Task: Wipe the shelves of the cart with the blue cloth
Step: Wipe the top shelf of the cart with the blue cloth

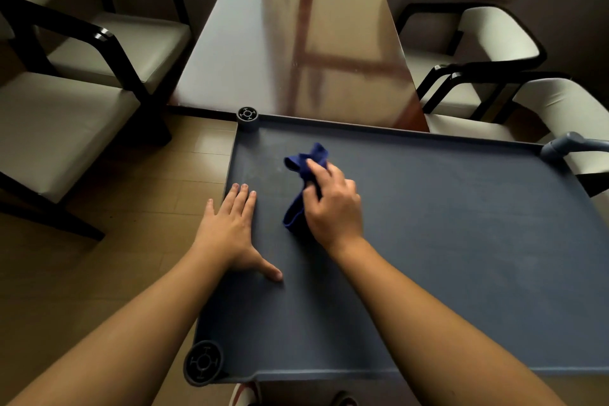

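The cart's top shelf (445, 241) is a dark grey-blue tray with a low rim, filling the lower right of the head view. A bunched blue cloth (304, 165) sits on its left part, and my right hand (333, 204) is shut on the cloth, pressing it against the shelf. My left hand (230, 227) lies flat and open on the shelf's left edge, fingers spread, holding nothing. Lower shelves of the cart are hidden under the top one.
Round post caps mark the cart's corners at the far left (247, 115) and near left (203, 362); a grey handle (570, 143) sticks out at the far right. A glossy wooden table (296, 43) stands just beyond the cart. Cushioned armchairs flank it left (66, 128) and right (494, 39).
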Motion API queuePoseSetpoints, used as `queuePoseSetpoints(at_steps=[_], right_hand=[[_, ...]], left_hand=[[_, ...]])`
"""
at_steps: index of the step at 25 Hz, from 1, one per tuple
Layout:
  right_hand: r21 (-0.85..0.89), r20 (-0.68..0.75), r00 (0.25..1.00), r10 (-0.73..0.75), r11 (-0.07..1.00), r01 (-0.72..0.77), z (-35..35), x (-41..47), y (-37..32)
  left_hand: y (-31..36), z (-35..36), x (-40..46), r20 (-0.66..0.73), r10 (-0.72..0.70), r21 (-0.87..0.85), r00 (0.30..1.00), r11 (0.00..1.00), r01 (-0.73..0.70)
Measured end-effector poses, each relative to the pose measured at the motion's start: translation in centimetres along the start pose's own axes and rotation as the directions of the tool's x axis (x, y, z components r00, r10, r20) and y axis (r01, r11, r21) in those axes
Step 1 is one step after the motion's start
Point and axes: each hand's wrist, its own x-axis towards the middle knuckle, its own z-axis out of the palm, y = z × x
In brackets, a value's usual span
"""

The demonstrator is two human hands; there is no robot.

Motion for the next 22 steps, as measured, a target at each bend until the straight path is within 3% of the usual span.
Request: queuePoseSetpoints(at_steps=[3, 5, 14, 22], right_hand=[[-0.252, 0.232, 0.973, 0.015, 0.967, 0.046, 4.7, 0.5, -2.5], [-0.340, 0.278, 0.960, 0.004, 0.936, 0.095, 6.9, 0.0, -2.5], [-0.406, 0.245, 0.963, -0.111, 0.890, 0.206, 6.5, 0.6, 1.2], [-0.466, 0.080, 0.997, 0.021, 0.885, 0.019, 0.8, -0.1, 10.9]], left_hand=[[-0.1, 0.1, 0.4, 0.010, -0.001, 0.011, 1.000, 1.000, 0.000], [-0.1, 0.1, 0.5, 0.021, 0.005, 0.020, 1.000, 1.000, -0.005], [0.4, -0.1, 0.2, 0.039, -0.043, 0.041, 0.998, 0.998, 0.041], [0.6, -0.9, 0.1, 0.098, -0.049, 0.034, 0.994, 0.998, 0.046]])
